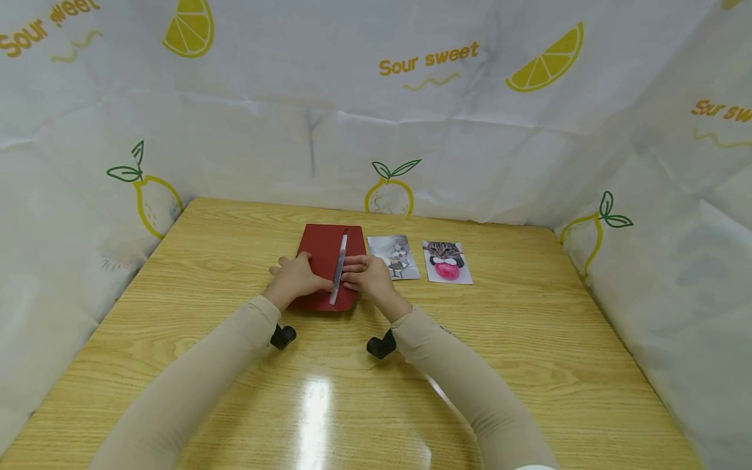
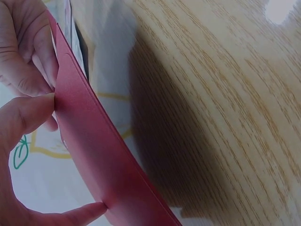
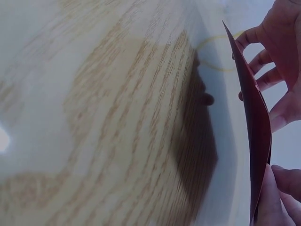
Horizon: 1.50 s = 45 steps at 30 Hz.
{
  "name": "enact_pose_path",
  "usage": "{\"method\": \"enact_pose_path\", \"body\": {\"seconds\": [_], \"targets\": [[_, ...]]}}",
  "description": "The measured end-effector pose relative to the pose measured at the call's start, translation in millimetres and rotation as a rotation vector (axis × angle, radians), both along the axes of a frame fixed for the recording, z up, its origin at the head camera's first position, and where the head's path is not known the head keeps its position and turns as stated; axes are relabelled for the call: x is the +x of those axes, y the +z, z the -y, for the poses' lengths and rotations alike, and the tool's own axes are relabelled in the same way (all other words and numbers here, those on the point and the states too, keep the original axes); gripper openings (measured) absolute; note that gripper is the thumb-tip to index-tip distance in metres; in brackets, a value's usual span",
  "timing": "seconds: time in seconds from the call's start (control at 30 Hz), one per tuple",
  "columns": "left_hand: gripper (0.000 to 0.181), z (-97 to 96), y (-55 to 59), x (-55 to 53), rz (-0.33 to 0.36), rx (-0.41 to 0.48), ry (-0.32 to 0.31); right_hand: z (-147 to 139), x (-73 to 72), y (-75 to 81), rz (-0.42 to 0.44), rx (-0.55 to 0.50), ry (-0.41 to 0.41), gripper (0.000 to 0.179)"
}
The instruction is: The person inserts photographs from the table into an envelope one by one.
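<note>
A red envelope (image 1: 322,248) with a pale strip (image 1: 343,243) along its flap is held by both hands. Its near edge stands raised off the table, as the shadow in the wrist views shows. My left hand (image 1: 296,281) grips the envelope's left part, its thumb reaching the strip's near end and its other fingers spread toward the left edge. From the right, my right hand (image 1: 371,277) pinches the flap side beside the strip. In the left wrist view, the red panel (image 2: 94,127) hides some fingertips. The right wrist view shows the envelope (image 3: 256,122) nearly edge-on.
Two picture cards lie to the right: a grey-white one (image 1: 392,251) near the right hand, and a cat picture (image 1: 446,262) beyond it. The wooden table (image 1: 517,365) is backed by a lemon-print cloth (image 1: 282,150). Black wrist mounts (image 1: 382,344) hang below the sleeves.
</note>
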<state>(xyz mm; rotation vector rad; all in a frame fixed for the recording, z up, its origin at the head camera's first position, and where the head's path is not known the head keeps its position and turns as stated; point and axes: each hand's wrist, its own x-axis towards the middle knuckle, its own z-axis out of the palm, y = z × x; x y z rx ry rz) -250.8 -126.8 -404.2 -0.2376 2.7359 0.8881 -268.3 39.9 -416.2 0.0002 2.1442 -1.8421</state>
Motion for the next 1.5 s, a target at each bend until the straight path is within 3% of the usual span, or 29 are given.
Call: {"method": "enact_pose_path", "body": {"seconds": [0.33,0.63,1.0,1.23,1.5], "targets": [[0.09,-0.8,3.6,2.9,0.001,0.004,-0.009,-1.7,0.5,-0.1,0.002,-0.006,-0.009,0.036],[0.091,0.2,3.1,2.6,0.009,0.0,0.005,-12.6,0.2,7.7,0.045,-0.163,-0.024,0.039],[0.09,0.2,-0.8,1.1,0.011,0.013,0.009,-59.3,-0.9,27.2,-0.061,-0.341,0.074,0.05],[0.09,1.5,0.1,2.0,0.013,0.011,0.004,-109.4,-5.4,34.6,-0.093,-0.382,-0.012,0.045],[0.09,2.1,0.2,2.6,0.007,0.01,0.0,-164.3,-19.4,24.4,-0.145,-0.368,-0.146,0.027]]}}
